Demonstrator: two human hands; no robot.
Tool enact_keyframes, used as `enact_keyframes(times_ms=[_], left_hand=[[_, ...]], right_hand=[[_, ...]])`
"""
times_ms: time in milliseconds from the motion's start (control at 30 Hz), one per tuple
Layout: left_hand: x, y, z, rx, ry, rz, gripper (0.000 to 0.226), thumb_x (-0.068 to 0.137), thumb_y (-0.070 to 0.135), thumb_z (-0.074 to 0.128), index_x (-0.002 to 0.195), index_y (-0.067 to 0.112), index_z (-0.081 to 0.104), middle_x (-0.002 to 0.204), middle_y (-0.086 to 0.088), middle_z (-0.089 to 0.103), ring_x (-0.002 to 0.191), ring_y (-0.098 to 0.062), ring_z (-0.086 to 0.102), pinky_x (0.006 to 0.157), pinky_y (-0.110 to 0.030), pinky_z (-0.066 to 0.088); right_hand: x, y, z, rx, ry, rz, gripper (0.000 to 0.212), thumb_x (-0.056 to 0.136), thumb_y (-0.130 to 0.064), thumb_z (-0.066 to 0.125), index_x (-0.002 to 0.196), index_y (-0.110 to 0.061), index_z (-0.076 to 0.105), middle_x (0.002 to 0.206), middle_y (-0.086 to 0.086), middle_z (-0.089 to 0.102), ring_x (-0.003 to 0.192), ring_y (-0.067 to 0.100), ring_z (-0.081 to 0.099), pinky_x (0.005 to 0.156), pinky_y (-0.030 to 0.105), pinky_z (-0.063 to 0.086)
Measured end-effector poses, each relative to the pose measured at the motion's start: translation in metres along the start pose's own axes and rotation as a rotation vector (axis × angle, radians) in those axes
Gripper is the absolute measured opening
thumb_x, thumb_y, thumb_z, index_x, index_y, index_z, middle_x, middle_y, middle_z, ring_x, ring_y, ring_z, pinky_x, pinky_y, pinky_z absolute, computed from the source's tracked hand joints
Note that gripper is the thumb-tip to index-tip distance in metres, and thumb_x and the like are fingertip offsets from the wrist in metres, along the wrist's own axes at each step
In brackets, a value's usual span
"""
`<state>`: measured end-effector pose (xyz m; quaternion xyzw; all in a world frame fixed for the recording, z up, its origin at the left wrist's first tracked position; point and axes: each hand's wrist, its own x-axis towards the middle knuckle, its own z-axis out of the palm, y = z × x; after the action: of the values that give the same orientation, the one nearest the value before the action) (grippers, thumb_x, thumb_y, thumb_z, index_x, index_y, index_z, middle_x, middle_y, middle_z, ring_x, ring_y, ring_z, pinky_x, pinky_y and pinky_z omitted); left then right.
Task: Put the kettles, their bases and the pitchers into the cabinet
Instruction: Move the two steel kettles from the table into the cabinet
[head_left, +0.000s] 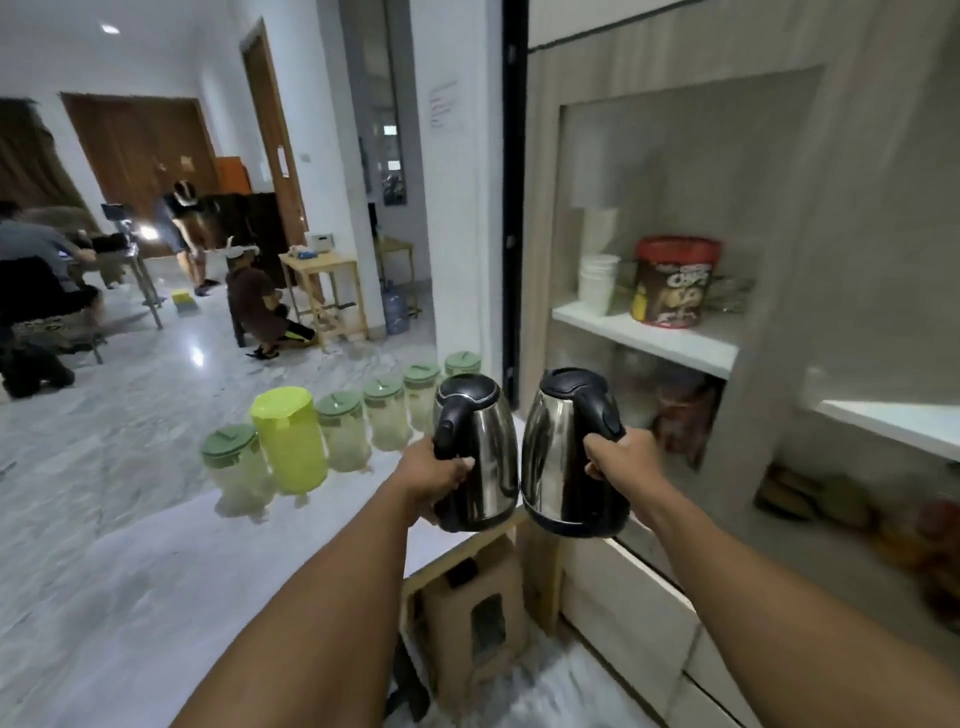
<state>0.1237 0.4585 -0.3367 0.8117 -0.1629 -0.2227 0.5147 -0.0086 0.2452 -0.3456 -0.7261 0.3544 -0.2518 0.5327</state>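
Position: head-worn, at the person's eye level
Facing: forward and down, cabinet at right
Nearness: arm's reach
Shared: single view

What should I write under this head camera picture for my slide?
Left hand and right hand each hold a steel kettle before the open cabinet.

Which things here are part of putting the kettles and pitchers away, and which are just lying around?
Job:
left kettle
right kettle
lime pitcher
green-lidded pitchers
cabinet

Lying about:
red-lidded tub
white cups
cardboard box
water jug
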Motion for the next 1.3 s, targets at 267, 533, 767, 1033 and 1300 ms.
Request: enact_keyframes(times_ms=[267,533,767,1033,1300], left_hand=[[-0.060,0.125,0.140,0.157,-0.451,0.222,0.029,0.092,0.025,0.068,0.117,0.013,0.061,0.109,-0.020,0.070,0.100,-0.038,0.067,0.073,-0.063,0.059],[-0.139,0.262,0.269,0.149,-0.648,0.483,0.025,0.092,0.033,0.068,0.107,0.014,0.061,0.105,-0.016,0.069,0.095,-0.037,0.068,0.064,-0.059,0.061],[-0.162,0.344,0.370,0.104,-0.745,0.508,0.035,0.094,0.035,0.065,0.106,0.002,0.061,0.100,-0.018,0.068,0.089,-0.039,0.069,0.059,-0.054,0.061],[-0.106,0.416,0.507,-0.110,-0.749,0.534,0.027,0.093,0.021,0.064,0.116,0.008,0.058,0.108,-0.017,0.070,0.069,-0.030,0.076,0.080,-0.047,0.062],[-0.045,0.454,0.617,-0.077,-0.680,0.689,0.043,0.088,0.035,0.061,0.125,0.013,0.058,0.114,-0.015,0.068,0.101,-0.037,0.066,0.091,-0.047,0.056]], right_hand=[[-0.074,-0.023,-0.242,-0.036,0.406,-0.020,0.012,0.072,-0.016,0.061,0.061,-0.011,0.058,0.052,0.008,0.062,0.053,0.022,0.058,0.061,0.029,0.048],[-0.147,-0.064,-0.423,-0.054,0.753,-0.096,0.013,0.071,-0.018,0.061,0.059,-0.014,0.055,0.045,0.002,0.055,0.054,0.023,0.056,0.065,0.033,0.047],[-0.154,-0.069,-0.516,-0.033,0.944,-0.070,0.008,0.069,-0.019,0.060,0.065,-0.012,0.061,0.052,0.008,0.059,0.055,0.024,0.057,0.067,0.035,0.050],[-0.077,-0.046,-0.586,0.041,1.049,-0.046,0.010,0.066,-0.018,0.061,0.069,-0.009,0.064,0.052,0.009,0.059,0.056,0.025,0.057,0.066,0.036,0.050],[0.016,-0.025,-0.647,0.055,1.171,-0.027,0.011,0.070,-0.016,0.063,0.062,-0.009,0.059,0.048,0.006,0.057,0.052,0.024,0.056,0.059,0.034,0.047]])
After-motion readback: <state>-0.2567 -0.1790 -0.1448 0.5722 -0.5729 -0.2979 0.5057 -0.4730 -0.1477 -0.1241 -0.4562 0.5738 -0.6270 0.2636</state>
